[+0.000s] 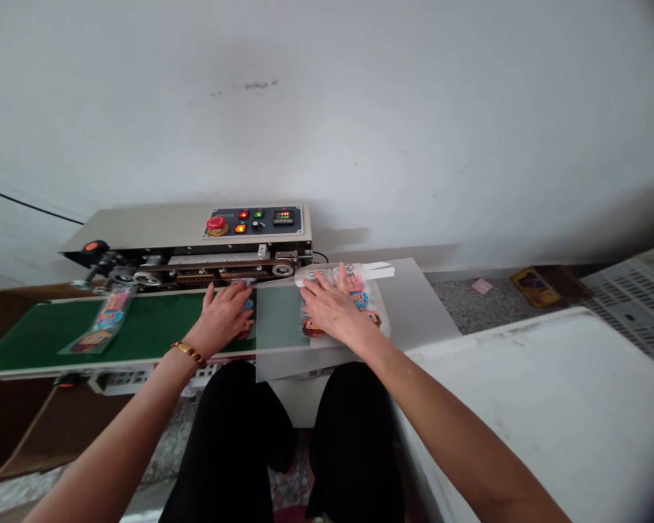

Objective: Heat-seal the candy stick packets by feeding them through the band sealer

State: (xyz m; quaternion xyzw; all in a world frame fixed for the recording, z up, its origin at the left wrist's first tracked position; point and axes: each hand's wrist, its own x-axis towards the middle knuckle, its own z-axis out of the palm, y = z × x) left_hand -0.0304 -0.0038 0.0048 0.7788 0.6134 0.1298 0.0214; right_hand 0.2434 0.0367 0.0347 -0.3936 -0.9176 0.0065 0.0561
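Observation:
My left hand (224, 314) lies over a printed plastic pouch (246, 327) on the green conveyor belt (166, 327), its top edge by the sealing machine (190, 226). The fingers are stretched out, and the hand covers most of that pouch. On the right, my right hand (330, 305) rests with fingers spread on several similar printed pouches (371, 317), which lie on a translucent plastic sheet (280, 341). Farther left on the belt, another pouch (99, 327) hangs from the machine's rollers with its lower end flat on the green surface.
A control panel (253, 221) with a red stop button and lit switches tops the machine. Cardboard (27, 428) stands under the belt's left end. At right are a white tabletop (545, 392), a small box (545, 285) on the floor and grey plastic crates (632, 290).

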